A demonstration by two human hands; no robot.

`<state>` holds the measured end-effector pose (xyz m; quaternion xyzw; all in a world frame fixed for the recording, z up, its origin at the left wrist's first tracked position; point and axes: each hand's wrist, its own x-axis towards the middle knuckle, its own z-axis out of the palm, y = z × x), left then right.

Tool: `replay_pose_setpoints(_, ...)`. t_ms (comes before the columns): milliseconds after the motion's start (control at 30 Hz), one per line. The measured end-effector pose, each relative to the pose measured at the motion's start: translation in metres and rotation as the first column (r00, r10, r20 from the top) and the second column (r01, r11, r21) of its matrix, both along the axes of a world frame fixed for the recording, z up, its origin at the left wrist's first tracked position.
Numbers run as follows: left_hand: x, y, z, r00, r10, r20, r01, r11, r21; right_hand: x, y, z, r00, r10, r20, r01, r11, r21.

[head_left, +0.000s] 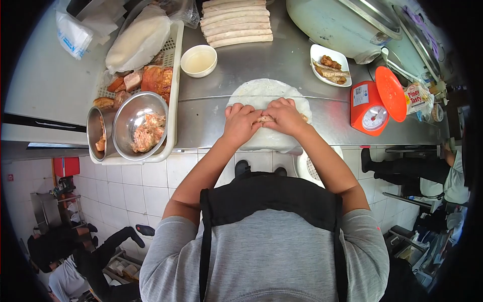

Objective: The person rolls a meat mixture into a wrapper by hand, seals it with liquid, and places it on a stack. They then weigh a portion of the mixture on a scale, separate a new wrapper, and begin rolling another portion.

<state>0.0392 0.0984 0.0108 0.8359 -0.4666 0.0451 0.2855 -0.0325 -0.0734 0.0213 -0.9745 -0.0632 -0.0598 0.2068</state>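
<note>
A round, thin white wrapper (271, 89) lies flat at the counter's front edge, its near side hanging slightly over. Across its middle runs a strip of pinkish meat filling (265, 119), mostly covered by my hands. My left hand (242, 122) is closed with curled fingers at the strip's left part. Beside it, my right hand (285, 117) is closed over the right part, thumbs almost meeting in the middle. Some filling shows past the right hand. At the back lie several long pale rolls (236, 22) side by side. A steel bowl (121, 126) holds minced meat mixture (149, 133).
Left, a white crate (177, 65) holds the bowls, cooked meat chunks (157, 80) and a wrapped white stack (141, 38). A small bowl of liquid (198, 61) stands nearby. To the right are a dish (330, 53) of browned food and a red scale (370, 105). Other people are behind.
</note>
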Motion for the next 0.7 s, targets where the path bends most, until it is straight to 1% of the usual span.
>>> replay_pose_setpoints(100,-0.001,-0.004,-0.005,1.0,-0.005,0.02,0.004,1.0,0.01,0.003,-0.008,0.006,0.996,0.04,-0.076,-0.04,0.999,0.004)
replay_pose_setpoints(167,-0.002,-0.005,-0.001,0.999,0.006,0.034,-0.007,0.999,0.033,-0.001,-0.012,0.008,0.999,-0.004,-0.042,0.005,1.0,0.016)
replay_pose_setpoints(200,-0.004,-0.007,0.002,0.999,0.011,0.051,-0.011,1.0,0.009,-0.002,-0.014,0.008,0.999,-0.025,-0.024,0.026,0.999,0.022)
replay_pose_setpoints(267,-0.009,-0.012,0.007,0.996,0.024,0.082,-0.02,0.999,-0.041,-0.004,-0.016,0.003,0.998,-0.007,-0.059,0.005,0.999,-0.035)
replay_pose_setpoints(300,-0.011,-0.015,0.007,0.996,0.011,0.088,-0.01,1.0,-0.017,-0.004,-0.017,0.002,0.997,0.002,-0.077,-0.007,0.998,-0.064)
replay_pose_setpoints(400,-0.014,-0.02,0.005,0.993,-0.014,0.113,0.011,0.999,0.032,-0.003,-0.024,0.005,0.993,0.028,-0.114,-0.029,1.0,-0.007)
replay_pose_setpoints(500,-0.015,-0.024,0.002,0.987,-0.018,0.161,0.015,1.0,0.023,-0.012,-0.031,0.006,1.0,0.019,0.008,-0.019,0.999,0.038)
replay_pose_setpoints(600,-0.019,-0.031,-0.002,0.98,-0.008,0.2,0.009,1.0,-0.003,-0.013,-0.037,0.003,0.997,0.041,-0.066,-0.042,0.999,-0.016)
replay_pose_setpoints(700,-0.019,-0.035,-0.007,0.977,-0.02,0.212,0.019,1.0,0.011,-0.011,-0.042,0.007,0.991,0.057,-0.123,-0.057,0.998,0.007)
